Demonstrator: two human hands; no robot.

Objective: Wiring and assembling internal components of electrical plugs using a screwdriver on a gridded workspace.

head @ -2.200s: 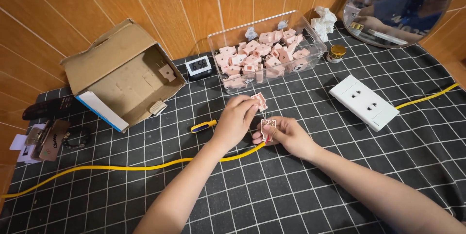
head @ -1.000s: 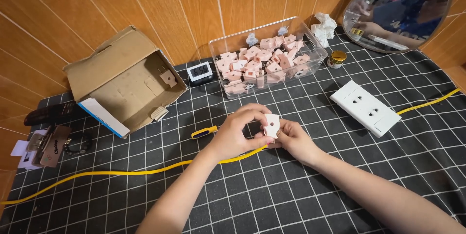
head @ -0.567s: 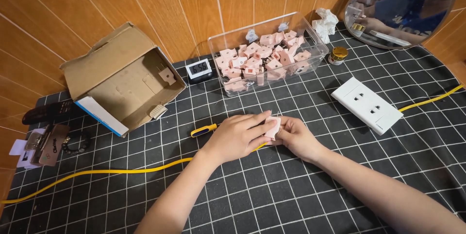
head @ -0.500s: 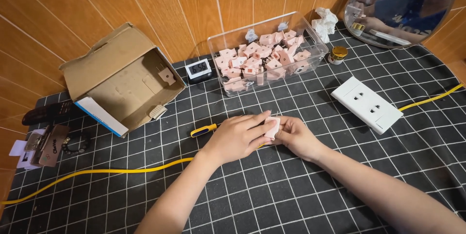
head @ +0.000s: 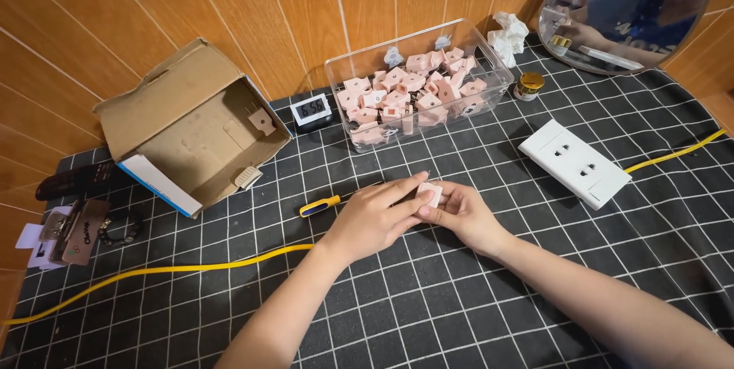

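My left hand (head: 375,216) and my right hand (head: 462,212) meet at the middle of the black gridded mat (head: 474,315). Between their fingertips they pinch a small pale pink and white socket part (head: 430,192), held just above the mat. A yellow cable (head: 160,269) runs from the left edge toward my left wrist. A screwdriver with a yellow handle (head: 321,204) lies just left of my left hand.
Behind my hands stands a clear plastic bin (head: 417,86) full of several pink socket parts. An open cardboard box (head: 191,128) sits at back left, a small digital clock (head: 312,110) beside it. A white power strip (head: 585,162) lies at right, a round mirror (head: 627,9) behind it.
Both hands have dropped from mid-air down close to the mat, still pinching the small part, and the left hand's fingers have closed over it.
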